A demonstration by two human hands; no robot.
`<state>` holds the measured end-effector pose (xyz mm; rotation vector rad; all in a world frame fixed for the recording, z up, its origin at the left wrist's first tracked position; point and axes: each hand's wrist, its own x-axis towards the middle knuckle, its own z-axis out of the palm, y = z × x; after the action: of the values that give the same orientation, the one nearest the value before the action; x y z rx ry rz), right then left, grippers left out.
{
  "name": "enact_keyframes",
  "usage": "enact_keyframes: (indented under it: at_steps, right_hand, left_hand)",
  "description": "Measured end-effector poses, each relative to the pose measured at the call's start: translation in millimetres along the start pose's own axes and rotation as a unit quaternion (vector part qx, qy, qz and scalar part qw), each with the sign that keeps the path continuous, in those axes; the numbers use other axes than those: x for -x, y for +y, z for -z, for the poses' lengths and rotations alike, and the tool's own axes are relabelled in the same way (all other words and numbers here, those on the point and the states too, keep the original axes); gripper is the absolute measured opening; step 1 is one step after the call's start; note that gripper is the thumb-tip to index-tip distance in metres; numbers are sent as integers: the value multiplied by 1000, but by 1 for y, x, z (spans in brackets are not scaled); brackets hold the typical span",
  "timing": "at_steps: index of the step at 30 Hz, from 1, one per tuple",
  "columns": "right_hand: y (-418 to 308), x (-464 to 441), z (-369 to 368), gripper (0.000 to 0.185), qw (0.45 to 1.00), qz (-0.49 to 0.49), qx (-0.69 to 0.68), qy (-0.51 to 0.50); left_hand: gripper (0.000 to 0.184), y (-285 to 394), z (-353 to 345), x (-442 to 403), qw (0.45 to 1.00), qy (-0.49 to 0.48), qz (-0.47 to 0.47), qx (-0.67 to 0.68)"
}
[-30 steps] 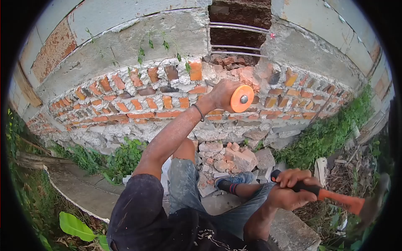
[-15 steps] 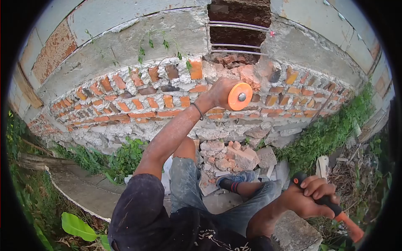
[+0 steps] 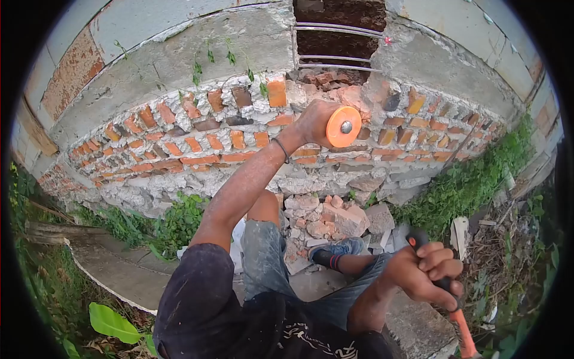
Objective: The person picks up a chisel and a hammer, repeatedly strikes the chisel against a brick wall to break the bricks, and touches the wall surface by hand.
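My left hand (image 3: 314,121) is wrapped round a chisel (image 3: 343,127) with a round orange hand guard and a metal striking end facing me. The guard hides most of the fingers and the chisel's tip. Behind it lies the broken part of the brick wall (image 3: 239,139), just below the opening with metal bars; whether the tip touches brick I cannot tell. Low on the right, my right hand (image 3: 421,272) grips the black handle of a hammer (image 3: 463,332). Its orange shaft slants down to the frame's bottom edge, where the head is mostly cut off.
Metal bars (image 3: 341,30) cross the dark opening above. Brick rubble (image 3: 329,220) is heaped at the wall's foot, beside my shoe (image 3: 339,249). Green plants (image 3: 442,194) grow along the wall at right. A curved grey sheet (image 3: 113,266) lies at left, and a concrete slab (image 3: 418,326) below right.
My right hand has moved a little left and up with the hammer, whose shaft now points more steeply down. My left hand holds the chisel at nearly the same spot. The view has shifted slightly.
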<state>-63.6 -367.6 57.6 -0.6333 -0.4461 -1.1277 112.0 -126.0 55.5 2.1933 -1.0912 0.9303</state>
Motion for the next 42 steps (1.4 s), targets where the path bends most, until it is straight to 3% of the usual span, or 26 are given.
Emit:
enact_keyframes:
  at_steps: [1,2,4,7,8,9,10,11,12,15,16,17,19,20,21,23,24,28,29,31,33,35,37,38,40,42]
  right_hand:
    - [26,31,5,39,999,48,9,21]
    - [66,96,54,28,951,-129,242,-143]
    - [65,109,66,20,786,-204,457,-365]
    - [19,49,40,23,864,-245,339,-280]
    - [7,28,31,23,934,-251,172,-186]
    - [-6,0,16,27,970,-160,109,-149]
    - [-24,-26,1,30,986,-87,62,-125]
    - [-26,-40,7,30,986,-88,60,-126]
    - [-27,-54,18,29,996,-49,49,-50]
    - [25,22,-14,28,998,-1,60,15]
    - [55,59,23,24,937,-175,269,-135]
    - [84,97,58,20,768,-250,468,-358]
    - [54,79,44,26,850,-211,387,-288]
    - [38,55,41,19,857,-230,393,-241]
    - [30,34,51,17,903,-270,294,-158]
    - [-8,-27,12,22,981,-88,154,-77]
    - [-28,-54,1,24,990,-4,129,-61]
    - [16,-16,-18,23,996,74,-15,56]
    - [79,60,39,18,974,-58,189,-115]
    - [78,95,49,22,792,-224,472,-316]
    - [58,60,46,24,844,-196,413,-282]
    - [15,10,21,23,921,-214,294,-137]
    - [-20,-37,-9,29,985,-57,156,-46]
    - [-24,-48,-8,29,986,-56,154,-44]
    - [-30,-60,3,25,995,66,-65,32]
    - [27,21,-16,24,999,2,47,-3]
  left_hand:
    - [46,-2,0,0,1000,7,-13,-4]
    - [46,-2,-1,-2,999,17,-29,-7]
    - [44,4,-3,1,1000,7,-26,4]
    - [40,2,1,5,999,14,-29,9]
    - [39,-3,6,-2,999,16,-42,2]
    - [38,-5,8,-4,999,15,-49,1]
    - [37,-3,8,-4,999,18,-49,5]
    - [37,-3,8,-4,999,18,-48,3]
    - [37,-4,7,-4,999,20,-43,2]
    - [38,0,9,-4,999,16,-37,1]
    - [39,3,8,-6,999,13,-34,-3]
    - [39,9,2,-4,999,11,-33,4]
    - [39,3,14,-9,997,41,-60,4]
    - [41,1,15,-6,998,34,-50,11]
    - [41,6,5,3,998,34,-38,24]
    - [43,-3,8,-6,998,36,-54,3]
    - [42,-4,6,-5,999,25,-30,-1]
    - [40,-3,8,-4,998,45,-36,28]
    - [41,-5,9,-5,999,31,-27,22]
    - [42,1,-2,0,1000,9,-13,27]
    - [42,-12,17,-3,1000,8,-26,-13]
    - [42,-9,7,3,1000,11,-21,-11]
    - [42,-12,4,1,999,21,-38,0]
    - [43,-15,1,2,999,19,-28,-10]
    - [43,-9,4,0,1000,23,-21,-2]
    - [43,0,10,-5,999,29,-15,13]
